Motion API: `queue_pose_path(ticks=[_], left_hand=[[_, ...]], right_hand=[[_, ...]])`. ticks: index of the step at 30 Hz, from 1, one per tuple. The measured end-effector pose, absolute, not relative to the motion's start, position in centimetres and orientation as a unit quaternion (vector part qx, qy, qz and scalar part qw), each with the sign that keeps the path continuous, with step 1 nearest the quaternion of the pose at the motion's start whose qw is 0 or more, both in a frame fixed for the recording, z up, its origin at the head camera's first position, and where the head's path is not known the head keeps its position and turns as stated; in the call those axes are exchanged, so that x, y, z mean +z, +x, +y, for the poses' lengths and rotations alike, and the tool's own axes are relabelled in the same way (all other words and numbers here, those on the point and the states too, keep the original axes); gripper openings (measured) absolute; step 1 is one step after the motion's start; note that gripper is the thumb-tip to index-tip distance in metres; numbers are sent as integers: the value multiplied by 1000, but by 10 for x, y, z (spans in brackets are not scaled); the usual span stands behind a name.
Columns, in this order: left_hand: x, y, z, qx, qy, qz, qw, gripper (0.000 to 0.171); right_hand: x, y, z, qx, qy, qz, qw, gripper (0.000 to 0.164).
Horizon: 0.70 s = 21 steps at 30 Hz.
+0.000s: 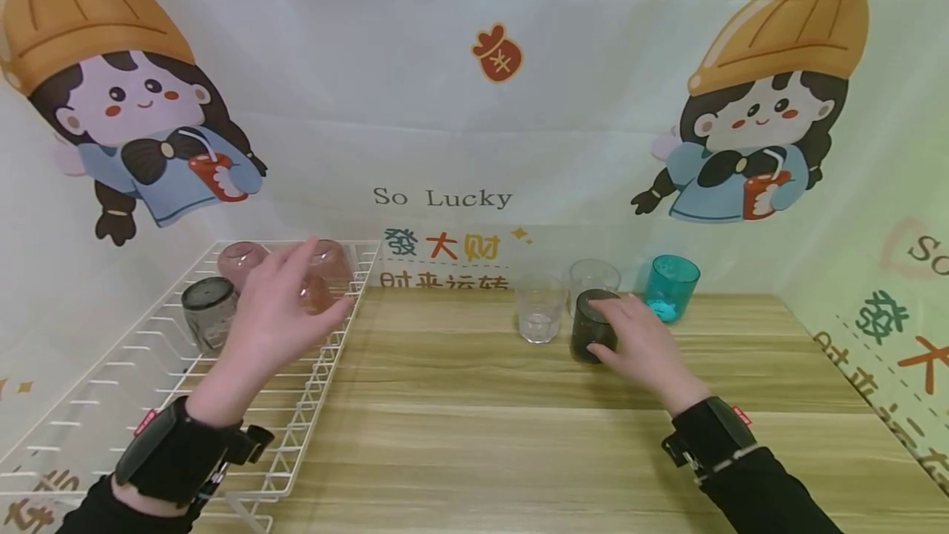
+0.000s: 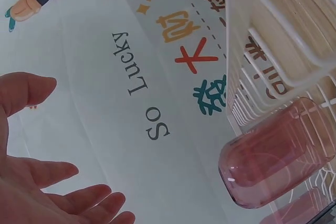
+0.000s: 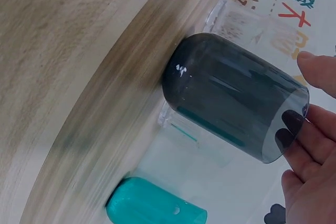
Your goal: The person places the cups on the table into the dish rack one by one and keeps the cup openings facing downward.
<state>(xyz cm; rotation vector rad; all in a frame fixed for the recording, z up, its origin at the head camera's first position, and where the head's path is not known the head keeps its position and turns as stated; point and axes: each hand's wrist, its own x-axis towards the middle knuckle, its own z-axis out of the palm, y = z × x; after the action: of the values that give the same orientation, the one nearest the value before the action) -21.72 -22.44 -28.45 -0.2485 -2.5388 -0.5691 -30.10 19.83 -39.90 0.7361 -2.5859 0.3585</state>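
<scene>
I have the right hand [image 1: 647,344] at the dark glass [image 1: 584,332], which stands upright near the far edge of the table [image 1: 474,435], right of its middle, just in front of two clear glasses [image 1: 539,311] and left of a teal glass [image 1: 673,287] toward the far right corner. I judge the step in hand to be a one-handed grasp or release of that dark glass, though I can't say which. Thumb and fingers straddle its upper part; whether they truly clamp it, I can't tell. The left hand [image 1: 278,320] is above the wire rack [image 2: 237,19] at the table's left side, its fingers spread apart and holding nothing. If I am lifting, the next move should call for a firm pinch near the rim and a straight rise, so as not to knock the clear pair; if setting down, a clean parting of the fingers. My head camera gives the layout of both sides, yet the hand covers part of the dark glass. The right wrist view adds its open rim facing up and fingertips darkened through the wall, the thumb seeming clear of it. The left wrist view makes plain that a pink glass [image 2: 273,156] sits base up in the rack, apart from the fingers.
</scene>
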Motion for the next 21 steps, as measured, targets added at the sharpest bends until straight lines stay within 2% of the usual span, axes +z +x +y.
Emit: queue_pose_path(ticks=[11,17,21], left_hand=[[-284,-217,-214,-193,-130,-937,262,75],[-285,-219,-206,-183,-143,-938,258,80],[-285,-218,-198,-192,-144,-943,231,81]], right_hand=[[-404,-302,194,106,261,-935,214,49],[-406,-303,193,97,271,-923,256,39],[-408,-303,193,94,274,-916,277,30]])
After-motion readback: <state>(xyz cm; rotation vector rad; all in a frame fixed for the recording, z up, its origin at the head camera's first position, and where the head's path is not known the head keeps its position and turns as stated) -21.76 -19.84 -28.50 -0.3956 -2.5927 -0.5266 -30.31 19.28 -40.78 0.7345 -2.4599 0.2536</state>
